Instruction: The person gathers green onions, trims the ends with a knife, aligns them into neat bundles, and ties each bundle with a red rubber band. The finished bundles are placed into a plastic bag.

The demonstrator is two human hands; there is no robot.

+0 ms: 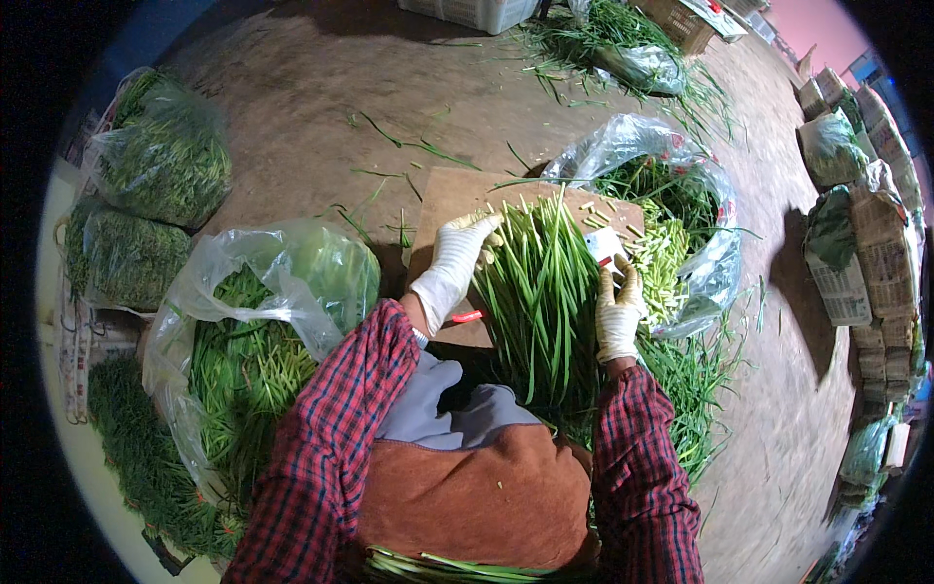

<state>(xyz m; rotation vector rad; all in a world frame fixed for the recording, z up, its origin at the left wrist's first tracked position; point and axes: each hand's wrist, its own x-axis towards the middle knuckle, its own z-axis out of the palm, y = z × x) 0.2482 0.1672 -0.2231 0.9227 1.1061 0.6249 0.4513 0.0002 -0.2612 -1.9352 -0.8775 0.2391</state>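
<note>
A thick bundle of long green stalks [540, 292], which look like garlic chives, lies across a brown board [456, 197]. Its pale ends are on the board and its leaves hang towards my lap. My left hand [460, 259], in a whitish glove, grips the bundle's left edge near the pale ends. At the right edge is my right hand [619, 310], also gloved, its fingers around what looks like a knife [603, 242] with a pale flat blade and a red part; the grip is partly hidden. Short cut stalk pieces [657, 266] are heaped right beside it.
An open plastic bag [722, 241] with greens stands beyond the cut pieces. Left of me is another open bag [244, 292] of greens; farther left are filled bags [164, 160]. Loose leaves [686, 394] lie at my right. Paper-wrapped bundles [883, 248] line the right side.
</note>
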